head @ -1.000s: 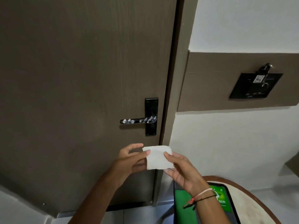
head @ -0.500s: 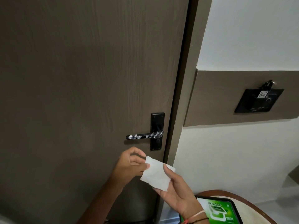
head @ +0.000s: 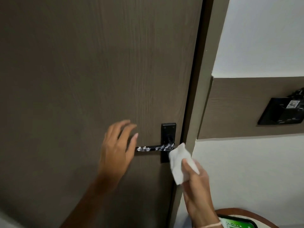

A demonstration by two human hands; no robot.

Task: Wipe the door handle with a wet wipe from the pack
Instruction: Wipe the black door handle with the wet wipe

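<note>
A black lever door handle (head: 154, 148) smeared with white marks sits on a black backplate (head: 168, 130) on the brown door (head: 98, 71). My right hand (head: 195, 183) is shut on a folded white wet wipe (head: 180, 163), whose top corner reaches the handle's pivot end. My left hand (head: 117, 148) is open with fingers spread, in front of the handle's free end, which it hides. The green wipe pack (head: 236, 223) lies at the bottom right, partly cut off.
The door frame (head: 204, 79) runs down just right of the handle. A black wall panel (head: 283, 112) is mounted on a brown band at the right. A round wooden-edged table (head: 256, 214) holds the pack at the lower right corner.
My left hand let go of the wipe and rose, open, to the handle's free end. My right hand lifted the wipe to the handle's pivot end. The view moved closer to the door.
</note>
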